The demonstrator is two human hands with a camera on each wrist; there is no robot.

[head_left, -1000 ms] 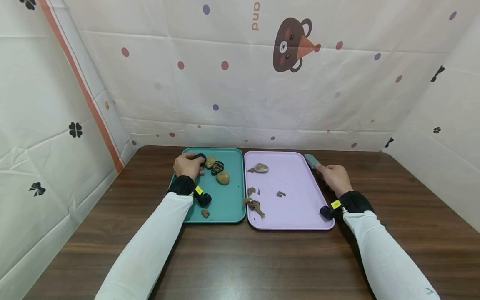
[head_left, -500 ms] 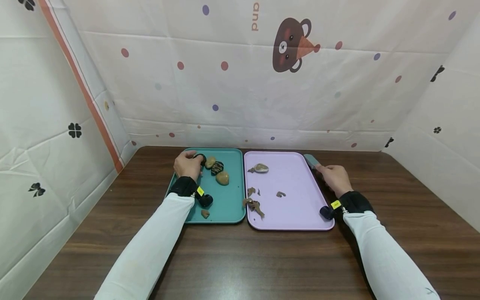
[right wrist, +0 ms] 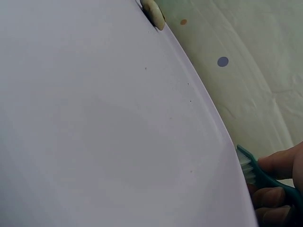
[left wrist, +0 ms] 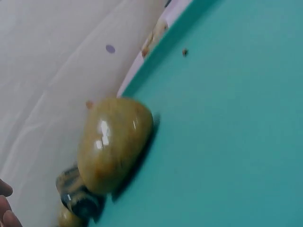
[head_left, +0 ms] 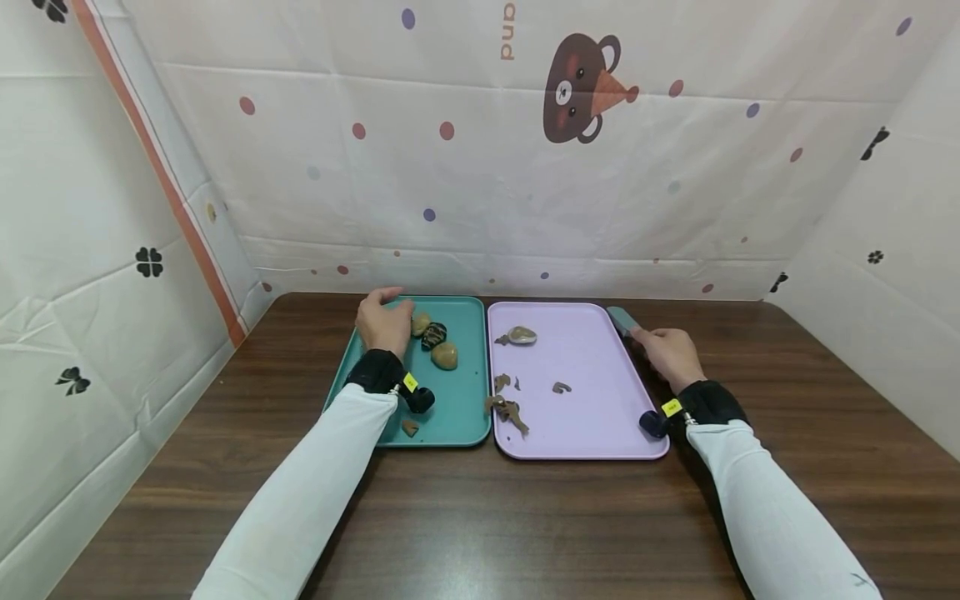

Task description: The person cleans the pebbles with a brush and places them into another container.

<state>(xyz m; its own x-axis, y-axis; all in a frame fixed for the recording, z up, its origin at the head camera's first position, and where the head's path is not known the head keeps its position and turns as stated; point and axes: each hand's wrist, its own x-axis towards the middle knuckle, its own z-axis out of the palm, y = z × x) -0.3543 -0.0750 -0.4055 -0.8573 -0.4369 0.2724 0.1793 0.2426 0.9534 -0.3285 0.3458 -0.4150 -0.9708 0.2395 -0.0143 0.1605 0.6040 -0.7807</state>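
Observation:
My left hand is over the far left part of the teal tray, fingers apart. In the left wrist view only its fingertips show, with nothing seen between them. Beside it lie a small tan stone, a black patterned stone and a larger polished tan stone. The black stone seen earlier is hidden behind the hand. At the right edge of the lilac tray, my right hand holds a green brush with white bristles.
On the lilac tray lie a shiny pale stone and several brown scraps. A brown piece sits near the teal tray's front. Both trays stand on a dark wooden table; a white patterned sheet hangs behind.
My left hand has moved slightly right and away from me, covering the black stone that showed at its fingertips. The right hand and brush have stayed put.

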